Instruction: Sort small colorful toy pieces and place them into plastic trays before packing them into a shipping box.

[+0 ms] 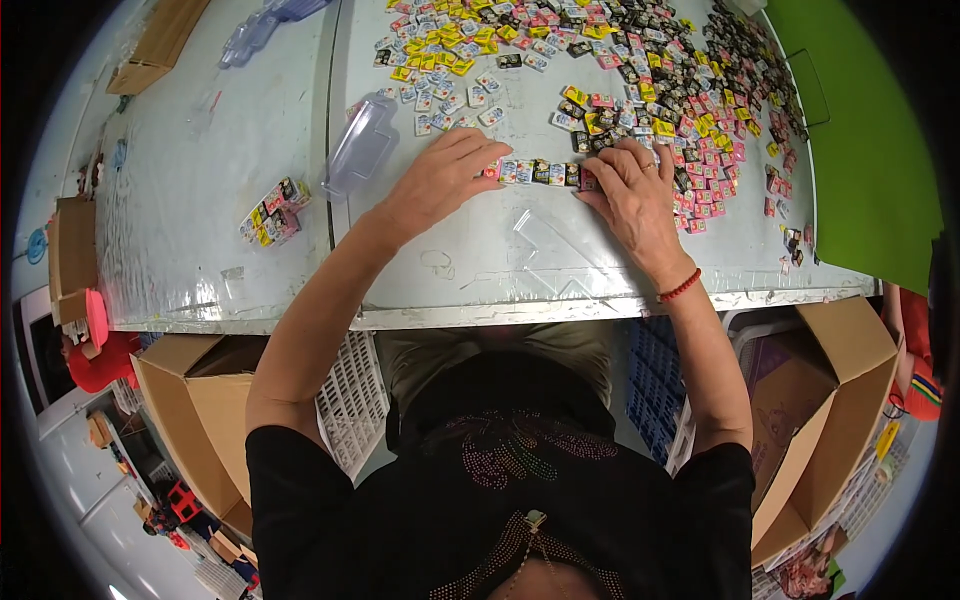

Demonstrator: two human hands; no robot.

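At the far left a brown cardboard box (72, 255) sits at the edge of the pale, plastic-covered surface (180, 200). Further in lies a small stacked bundle of colourful square packets (273, 211), well apart from the hands, and just right of it a clear moulded plastic tray (361, 146) lying on its own.

The left hand (437, 178) rests palm down, fingers spread and flat — its grip is open, closing on nothing — with the fingertips touching the left end of a short straight row of small square packets (540, 172). That row lies on the surface between the two hands. The right hand (634, 192) presses against the row's right end, fingers bent down onto the packets; its grip is not wrapped around anything. A red cord bracelet (680, 286) circles that wrist.

Beyond the row spreads a loose heap of yellow, pink, white and black packets (640, 80). At the far right lies a bright green sheet (860, 130).
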